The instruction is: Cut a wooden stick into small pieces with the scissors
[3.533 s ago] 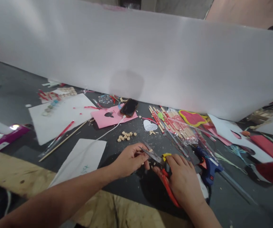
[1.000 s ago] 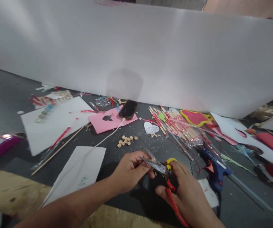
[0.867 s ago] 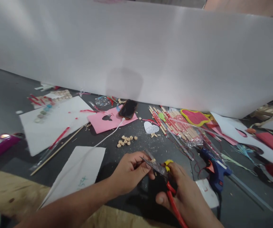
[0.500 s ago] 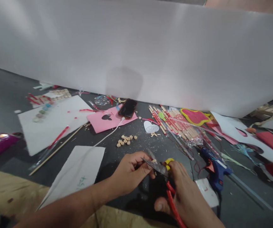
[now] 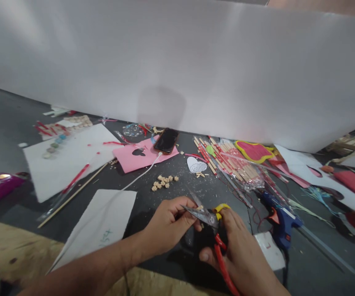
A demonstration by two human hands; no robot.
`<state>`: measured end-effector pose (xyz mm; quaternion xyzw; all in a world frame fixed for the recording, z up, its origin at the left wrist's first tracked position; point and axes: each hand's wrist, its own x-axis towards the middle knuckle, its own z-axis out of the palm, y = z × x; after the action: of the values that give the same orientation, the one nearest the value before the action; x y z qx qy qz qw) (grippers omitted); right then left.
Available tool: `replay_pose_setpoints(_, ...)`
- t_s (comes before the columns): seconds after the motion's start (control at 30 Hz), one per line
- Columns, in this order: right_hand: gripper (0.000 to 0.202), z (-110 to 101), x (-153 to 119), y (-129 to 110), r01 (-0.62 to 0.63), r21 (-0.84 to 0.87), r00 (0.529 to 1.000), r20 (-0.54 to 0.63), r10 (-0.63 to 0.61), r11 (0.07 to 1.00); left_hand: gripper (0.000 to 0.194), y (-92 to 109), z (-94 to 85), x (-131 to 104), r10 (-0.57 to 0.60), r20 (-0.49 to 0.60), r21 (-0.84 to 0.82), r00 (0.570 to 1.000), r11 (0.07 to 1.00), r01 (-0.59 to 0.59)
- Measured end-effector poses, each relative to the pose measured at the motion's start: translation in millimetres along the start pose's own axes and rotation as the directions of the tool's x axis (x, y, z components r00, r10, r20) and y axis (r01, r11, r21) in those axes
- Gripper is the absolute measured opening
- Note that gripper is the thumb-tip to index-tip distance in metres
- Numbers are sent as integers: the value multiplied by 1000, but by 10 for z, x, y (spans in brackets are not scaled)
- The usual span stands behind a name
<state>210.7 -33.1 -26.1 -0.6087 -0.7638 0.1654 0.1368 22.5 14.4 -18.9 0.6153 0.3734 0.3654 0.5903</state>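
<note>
Pinched between the thumb and fingers of my left hand [image 5: 175, 222] is a small pale wooden stick piece [image 5: 200, 208], mostly hidden by the fingertips. My right hand [image 5: 242, 246] is closed round the red and yellow handles of the scissors [image 5: 209, 218]. Their metal blades are parted and point left, with the stick piece between them near the left fingertips. Just beyond the hands lies a small cluster of pale wooden bits [image 5: 164, 182]. A white paper heart [image 5: 196, 164], part covered with small rounds, rests farther back beside several short cut pieces [image 5: 201, 175].
A phone [image 5: 166, 141] on a white cable lies on pink paper [image 5: 128, 158]. Bundled wooden sticks [image 5: 235, 164] in plastic and a blue glue gun [image 5: 284, 224] are on the right. White sheets [image 5: 103, 218] and a long stick [image 5: 72, 197] lie left. A white panel [image 5: 177, 61] stands behind.
The scissors' blades have spread wider, and the red handle has swung slightly left with the right thumb. My left hand stays in nearly the same place.
</note>
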Motion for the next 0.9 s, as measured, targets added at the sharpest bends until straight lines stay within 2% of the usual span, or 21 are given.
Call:
replay_pose_setpoints(0.13,59,-29,6,-38,-23,28,999,25,23,999,17,-14,0,3,9,8,-11,1000,1000,-9)
replay_pose_setpoints(0.23,62,-44,3,-37,-1,10,1000,24,1,1000,18,-20,6,7,3,14,10,1000,1000,-3)
replay_pose_setpoints(0.33,61,-32,-7,-10,39,-49,999,-7,-40,998,18,-23,9,8,0,9,24,1000,1000,0)
replay_pose_setpoints(0.47,45,-11,-1,4,80,-119,994,-59,-88,990,18,-19,9,7,12,14,28,1000,1000,-12)
replay_pose_setpoints(0.6,37,-12,15,-7,130,-187,981,-120,-154,974,18,-2,11,4,6,11,16,1000,1000,-6)
replay_pose_setpoints(0.7,37,-6,5,-4,140,-219,973,-150,-175,966,17,9,15,2,0,12,18,1000,1000,0)
replay_pose_setpoints(0.9,42,11,-29,22,135,-272,978,-115,-171,953,20,3,26,4,-23,8,-19,1000,1000,23)
